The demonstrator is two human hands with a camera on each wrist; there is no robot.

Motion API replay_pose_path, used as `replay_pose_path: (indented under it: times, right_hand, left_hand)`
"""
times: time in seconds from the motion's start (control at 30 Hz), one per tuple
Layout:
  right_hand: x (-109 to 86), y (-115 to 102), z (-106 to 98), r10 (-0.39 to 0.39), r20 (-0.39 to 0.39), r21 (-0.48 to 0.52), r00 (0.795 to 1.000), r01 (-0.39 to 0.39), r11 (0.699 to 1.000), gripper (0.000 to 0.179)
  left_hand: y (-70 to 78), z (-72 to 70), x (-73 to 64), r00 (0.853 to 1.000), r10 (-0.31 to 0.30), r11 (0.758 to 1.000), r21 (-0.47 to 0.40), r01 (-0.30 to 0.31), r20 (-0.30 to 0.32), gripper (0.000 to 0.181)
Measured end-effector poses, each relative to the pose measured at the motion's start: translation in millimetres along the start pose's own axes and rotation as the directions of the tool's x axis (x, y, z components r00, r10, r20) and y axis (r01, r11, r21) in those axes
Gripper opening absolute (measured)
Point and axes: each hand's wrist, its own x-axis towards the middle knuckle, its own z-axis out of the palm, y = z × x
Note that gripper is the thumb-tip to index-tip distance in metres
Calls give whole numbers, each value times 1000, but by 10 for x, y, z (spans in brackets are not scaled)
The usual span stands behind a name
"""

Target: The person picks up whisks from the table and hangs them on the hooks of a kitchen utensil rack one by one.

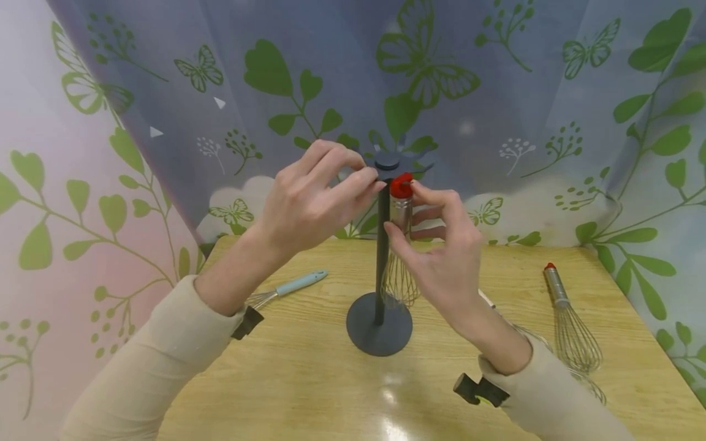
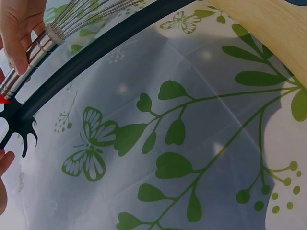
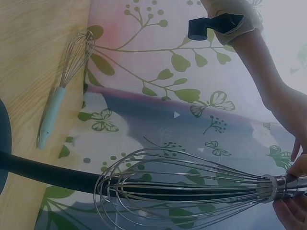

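Observation:
A black stand (image 1: 382, 251) with a ring of hooks (image 2: 17, 122) on top rises from a round base (image 1: 380, 334). My right hand (image 1: 449, 251) grips a steel whisk (image 1: 401, 211) by its handle, thumb on one side and fingers on the other. The whisk hangs upright against the post, its red end (image 1: 401, 185) just under the hooks and its wire loops (image 3: 177, 191) pointing down. My left hand (image 1: 325, 196) is at the top of the post, fingers bent, with its fingertips pinching one hook arm at the near left.
On the table (image 1: 276, 380), a whisk with a light blue handle (image 1: 301, 283) lies at the left, partly behind my left arm. Another red-ended steel whisk (image 1: 562, 306) lies at the right. More whisk wires (image 1: 592, 386) show past my right forearm. A patterned curtain (image 1: 331, 37) hangs behind.

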Motion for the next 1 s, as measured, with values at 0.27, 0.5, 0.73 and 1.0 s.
replay_pose_path:
  times: [0.27,0.5,0.73,1.0]
  right_hand:
    - [-1,8,36,-4,-9,-5,1000,4,1000,49]
    - [-15,52,78,-11,-42,9,999,11,1000,50]
    - [-11,66,88,-31,-51,-5,998,31,1000,50]
    - [-21,76,88,-51,-53,-31,997,50,998,49]
  left_hand:
    - [0,-4,-7,1000,-6,1000,10,6,11,8]
    - [3,-2,-16,1000,-14,1000,7,14,9,7]
    - [9,4,-21,1000,-22,1000,-4,22,10,7]
    - [26,5,-30,1000,-21,1000,2,21,9,7]
